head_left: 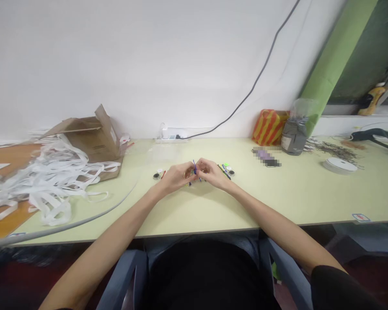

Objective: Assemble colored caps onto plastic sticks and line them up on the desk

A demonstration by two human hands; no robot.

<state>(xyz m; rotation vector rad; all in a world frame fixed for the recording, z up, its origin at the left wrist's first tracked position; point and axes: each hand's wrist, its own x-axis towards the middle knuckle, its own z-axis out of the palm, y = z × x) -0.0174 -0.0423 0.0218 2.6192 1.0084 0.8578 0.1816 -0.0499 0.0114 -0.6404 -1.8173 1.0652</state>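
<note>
My left hand [176, 177] and my right hand [212, 174] meet over the middle of the table, fingers pinched together. Between the fingertips is a thin blue cord [194, 164], one end poking upward. Dark blue bits show under the fingers, but what they belong to is mostly hidden. Left of my left hand lie a small dark spool [157, 176] and a red piece [163, 174]. Beside my right hand are yellow and black slender pieces [224, 171], a bright green item [226, 165] and another small dark spool [231, 172].
White ribbon [51, 181] spills from a cardboard box [93, 137] at left. A grey cable [93, 217] crosses the left front. Against the wall are a power strip [171, 139], a red-yellow striped bag [267, 128] and a dark bag [293, 137]. At right sits a white ribbon roll [339, 165].
</note>
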